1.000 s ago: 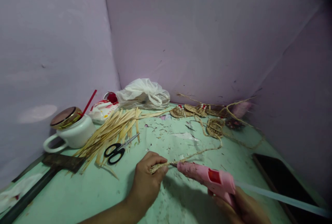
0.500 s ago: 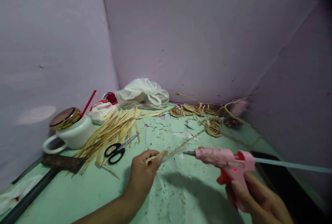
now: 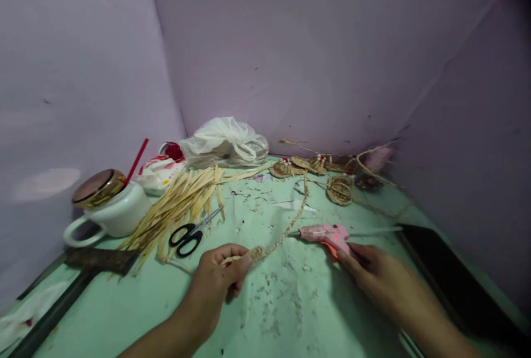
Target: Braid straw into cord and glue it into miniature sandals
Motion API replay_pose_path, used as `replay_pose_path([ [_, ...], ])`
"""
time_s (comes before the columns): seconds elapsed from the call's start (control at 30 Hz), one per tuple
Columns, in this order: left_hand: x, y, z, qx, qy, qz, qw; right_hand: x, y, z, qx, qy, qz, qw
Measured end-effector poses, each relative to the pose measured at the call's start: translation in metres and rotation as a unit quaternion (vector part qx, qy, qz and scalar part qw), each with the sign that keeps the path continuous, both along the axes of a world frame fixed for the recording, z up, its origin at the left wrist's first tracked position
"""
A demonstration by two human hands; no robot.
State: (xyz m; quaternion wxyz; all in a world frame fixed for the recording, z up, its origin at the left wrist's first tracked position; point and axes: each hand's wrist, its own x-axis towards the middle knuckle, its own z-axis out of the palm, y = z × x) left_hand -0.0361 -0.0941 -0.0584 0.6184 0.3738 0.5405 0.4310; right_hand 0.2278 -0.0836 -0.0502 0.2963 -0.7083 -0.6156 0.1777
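Note:
My left hand [image 3: 218, 280] pinches the end of a braided straw cord [image 3: 297, 218] between thumb and fingers. At the fingertips the braid bunches into a small thick piece [image 3: 256, 253], partly hidden by the thumb. From there the cord curves away toward the back of the table. My right hand [image 3: 369, 266] is wrapped round the handle of a pink glue gun [image 3: 321, 233], its red light lit. The nozzle points left, close to the cord, and a clear glue stick [image 3: 373, 231] juts from its rear.
Black-handled scissors [image 3: 186, 239], straw strips [image 3: 176, 208], a hammer-like tool [image 3: 102, 261] and a white mug [image 3: 118, 214] stand or lie left. Behind are a tied plastic bag [image 3: 226, 145] and woven coils [image 3: 340, 189]. A dark flat slab [image 3: 448, 275] lies right on the green table [image 3: 286, 308].
The glue gun has moved away from me and left, down nearer the table. The cord, pulled straighter before, now hangs in a slack curve. My left hand keeps its pinch.

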Motion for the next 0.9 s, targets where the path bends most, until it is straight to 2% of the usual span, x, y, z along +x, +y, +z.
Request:
replay_pose_path([
  [0.07,0.000,-0.005,-0.003,0.003,0.011,-0.023,1.000,-0.007,-0.005,0.011,0.000,-0.067,-0.027,0.997],
  [0.1,0.001,-0.007,-0.004,0.002,0.014,-0.036,0.999,-0.012,-0.007,0.018,-0.013,-0.041,-0.023,0.999],
  [0.17,0.001,-0.010,-0.007,0.003,0.017,-0.054,0.998,-0.027,-0.008,0.030,-0.085,0.106,0.033,0.990],
  [0.23,0.001,-0.011,-0.008,0.008,0.023,-0.055,0.998,-0.045,-0.007,0.036,-0.152,0.268,0.055,0.950],
  [0.3,0.000,-0.012,-0.009,0.016,0.030,-0.054,0.998,-0.060,-0.006,0.033,-0.159,0.360,0.053,0.918],
  [0.4,0.000,-0.012,-0.008,0.025,0.046,-0.066,0.996,-0.074,-0.006,0.015,-0.103,0.435,0.046,0.894],
  [0.53,0.001,-0.012,-0.006,0.027,0.093,-0.099,0.990,-0.078,-0.012,-0.004,-0.117,0.513,0.079,0.847],
  [0.67,0.002,-0.010,-0.003,0.032,0.135,-0.132,0.982,-0.075,-0.015,-0.004,-0.100,0.491,0.109,0.858],
  [0.8,0.002,-0.009,0.002,0.050,0.151,-0.160,0.974,-0.071,-0.016,0.000,-0.062,0.417,0.182,0.888],
  [0.9,0.001,-0.009,0.006,0.063,0.155,-0.190,0.967,-0.069,-0.017,0.000,-0.037,0.371,0.224,0.901],
])
